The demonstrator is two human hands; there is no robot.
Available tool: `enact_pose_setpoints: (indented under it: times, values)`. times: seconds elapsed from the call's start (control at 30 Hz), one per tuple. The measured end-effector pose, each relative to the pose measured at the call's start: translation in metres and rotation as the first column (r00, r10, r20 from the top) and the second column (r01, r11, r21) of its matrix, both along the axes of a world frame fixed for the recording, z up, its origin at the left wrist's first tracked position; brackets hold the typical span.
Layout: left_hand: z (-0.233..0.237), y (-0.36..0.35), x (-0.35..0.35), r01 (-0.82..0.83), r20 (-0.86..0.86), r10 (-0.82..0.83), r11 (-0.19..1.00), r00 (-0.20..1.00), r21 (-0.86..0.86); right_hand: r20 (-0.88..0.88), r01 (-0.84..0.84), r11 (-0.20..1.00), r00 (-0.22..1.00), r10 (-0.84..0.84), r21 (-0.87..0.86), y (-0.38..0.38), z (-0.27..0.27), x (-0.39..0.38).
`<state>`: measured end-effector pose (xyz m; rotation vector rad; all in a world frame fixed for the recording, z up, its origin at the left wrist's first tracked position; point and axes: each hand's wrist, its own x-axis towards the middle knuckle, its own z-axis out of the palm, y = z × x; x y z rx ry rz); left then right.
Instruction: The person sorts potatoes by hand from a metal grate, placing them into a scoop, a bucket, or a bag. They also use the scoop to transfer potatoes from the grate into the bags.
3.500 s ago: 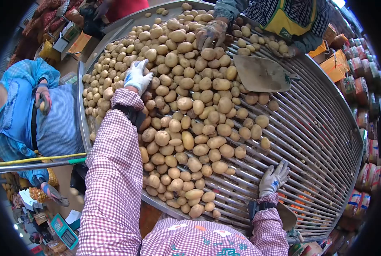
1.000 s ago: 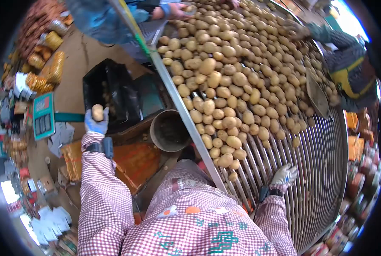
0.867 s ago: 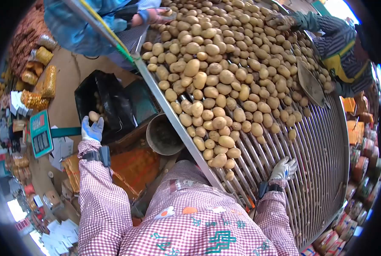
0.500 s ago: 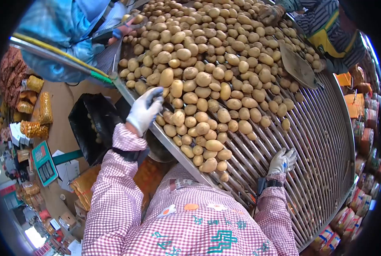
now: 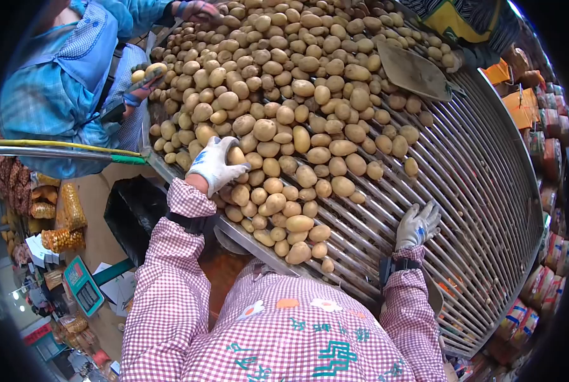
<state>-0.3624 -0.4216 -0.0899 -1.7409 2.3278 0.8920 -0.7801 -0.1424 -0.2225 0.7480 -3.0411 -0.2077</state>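
My left hand (image 5: 216,167), in a white glove with greyish fingertips, is at the near left edge of the potato heap (image 5: 284,114). Its thumb and fingers curve around a potato (image 5: 235,156), and other potatoes lie close about it. My right hand (image 5: 418,226), gloved too, rests with fingers spread on the metal bars of the sloping rack (image 5: 469,191). Nothing is in that hand. The nearest potatoes to it, such as a small one (image 5: 411,167), lie up the bars, apart from its fingers.
A metal scoop (image 5: 415,70) lies on the heap's right side. At the upper left, a co-worker in blue (image 5: 62,108) holds potatoes in one hand (image 5: 146,83). A black bag-lined container (image 5: 135,213) and a green scale display (image 5: 84,286) stand at left. Another person's yellow-trimmed clothing (image 5: 456,25) shows at upper right.
My left hand has gone from hovering over the rack's edge to closing around a potato. My right hand stays spread on the bars. The view has shifted, and the co-worker's hand with potatoes has moved.
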Motion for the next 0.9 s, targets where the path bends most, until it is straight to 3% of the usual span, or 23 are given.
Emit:
enact_pose_setpoints:
  times: [0.07,0.1,0.13,0.17,0.2,0.23,0.63,0.77,0.83,0.9]
  values:
    - [-0.008,0.004,0.003,-0.161,-0.199,0.178,0.982,0.964,0.101,0.027,0.018,0.999,0.999,-0.018,0.034,-0.004,0.006,0.002]
    - [-0.010,0.007,0.005,-0.162,-0.196,0.179,0.982,0.964,0.099,0.031,0.016,0.999,0.999,-0.018,0.033,-0.005,0.007,0.002]
    - [-0.010,0.010,0.007,-0.333,-0.407,0.486,0.858,0.773,0.392,0.034,0.022,0.999,0.999,-0.024,0.033,-0.005,0.007,0.002]
    - [-0.012,0.016,0.010,-0.364,-0.468,0.757,0.639,0.456,0.678,0.038,0.026,0.999,0.999,-0.028,0.035,-0.005,0.008,0.002]
    - [-0.017,0.027,0.014,-0.249,-0.616,0.751,0.660,0.237,0.709,0.038,0.031,0.999,0.999,-0.033,0.042,-0.007,0.009,0.003]
    - [-0.028,0.028,0.017,-0.121,-0.572,0.820,0.572,0.035,0.812,0.042,0.024,0.999,0.999,-0.025,0.045,-0.006,0.010,0.003]
    - [0.007,0.112,0.017,0.014,-0.568,0.799,0.582,-0.198,0.813,-0.003,-0.024,0.999,1.000,0.024,0.033,-0.005,0.004,-0.002]
    - [0.010,0.145,0.035,0.014,-0.596,0.782,0.608,-0.182,0.794,-0.080,-0.028,0.999,0.996,0.031,0.034,-0.001,-0.009,-0.010]
    - [0.005,0.167,0.043,0.002,-0.627,0.745,0.644,-0.229,0.765,-0.094,-0.079,0.997,0.992,0.079,0.002,-0.001,-0.006,-0.012]
    - [-0.004,0.189,0.057,0.049,-0.559,0.771,0.599,-0.303,0.799,-0.089,-0.301,0.894,0.934,0.347,0.333,0.002,0.004,-0.012]
